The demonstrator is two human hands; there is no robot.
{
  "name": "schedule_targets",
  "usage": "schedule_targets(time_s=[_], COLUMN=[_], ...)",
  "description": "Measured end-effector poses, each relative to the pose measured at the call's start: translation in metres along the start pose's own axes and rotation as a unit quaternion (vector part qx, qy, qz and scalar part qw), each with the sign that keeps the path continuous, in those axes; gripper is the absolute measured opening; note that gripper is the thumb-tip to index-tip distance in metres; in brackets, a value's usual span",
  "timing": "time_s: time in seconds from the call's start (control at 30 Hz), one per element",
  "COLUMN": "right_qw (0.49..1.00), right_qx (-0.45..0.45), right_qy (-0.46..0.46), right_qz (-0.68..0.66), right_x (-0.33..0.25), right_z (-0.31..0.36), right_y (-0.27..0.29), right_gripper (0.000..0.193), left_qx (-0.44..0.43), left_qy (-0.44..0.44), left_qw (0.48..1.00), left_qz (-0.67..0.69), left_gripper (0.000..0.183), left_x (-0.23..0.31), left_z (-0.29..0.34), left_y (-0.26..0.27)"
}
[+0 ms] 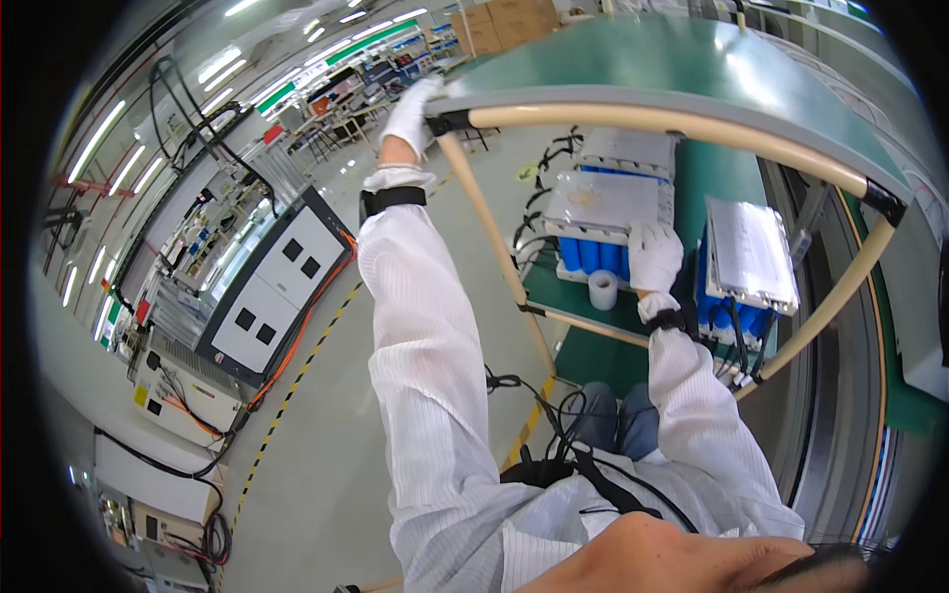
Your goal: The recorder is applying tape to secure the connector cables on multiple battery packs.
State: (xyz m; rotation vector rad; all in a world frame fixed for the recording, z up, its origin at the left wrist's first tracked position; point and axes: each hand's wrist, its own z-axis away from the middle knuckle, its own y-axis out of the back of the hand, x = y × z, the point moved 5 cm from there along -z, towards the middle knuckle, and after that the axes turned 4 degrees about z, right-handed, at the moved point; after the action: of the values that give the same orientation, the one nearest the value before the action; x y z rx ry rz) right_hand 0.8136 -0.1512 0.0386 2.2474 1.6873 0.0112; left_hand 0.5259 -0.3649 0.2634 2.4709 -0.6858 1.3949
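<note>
My gloved left hand [410, 117] is closed around the near left corner of a cart's green top shelf [603, 64]. Lower down, my gloved right hand [654, 257] grips the near right corner of a battery pack [598, 203], its fingers bent over the white top plate. Blue cylindrical cells show under that plate, and black cables hang from the pack's left side. Beside my right hand, a small white roll [602, 290] stands on the lower shelf. To the right is another battery pack [749, 259]; behind the gripped one sits a further pack [628, 148], partly hidden by the top shelf.
Beige tubes [672, 121] with black joints frame the cart. On the right runs a long metal rail [820, 435]. Across the aisle at left stands a grey machine cabinet [280, 280], with an orange cable [297, 341] and striped floor tape [287, 395]. Cardboard boxes [506, 22] are at the back.
</note>
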Motion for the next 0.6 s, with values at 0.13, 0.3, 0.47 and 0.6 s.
schedule_targets(time_s=[0.13, 0.3, 0.47, 0.6], right_qw=[1.000, 0.998, 0.988, 0.962], right_qx=[-0.007, 0.045, 0.026, -0.107], right_qy=[0.007, -0.015, -0.088, -0.099], right_qz=[-0.003, -0.038, -0.122, -0.229], right_x=[0.001, 0.012, -0.031, -0.085], right_z=[0.001, 0.002, 0.058, 0.124], right_y=[-0.009, 0.014, 0.050, 0.067], right_gripper=[0.012, 0.016, 0.023, 0.027], left_qx=[0.175, 0.190, 0.118, -0.039], left_qy=[0.024, -0.034, 0.092, 0.177], left_qw=[0.960, 0.943, 0.944, 0.965], left_qz=[0.217, 0.270, 0.295, 0.190], left_gripper=[0.045, 0.041, 0.028, 0.024], left_x=[-0.012, -0.032, -0.113, -0.165], left_z=[0.011, 0.101, 0.191, 0.254], left_y=[0.033, 0.016, -0.006, -0.051])
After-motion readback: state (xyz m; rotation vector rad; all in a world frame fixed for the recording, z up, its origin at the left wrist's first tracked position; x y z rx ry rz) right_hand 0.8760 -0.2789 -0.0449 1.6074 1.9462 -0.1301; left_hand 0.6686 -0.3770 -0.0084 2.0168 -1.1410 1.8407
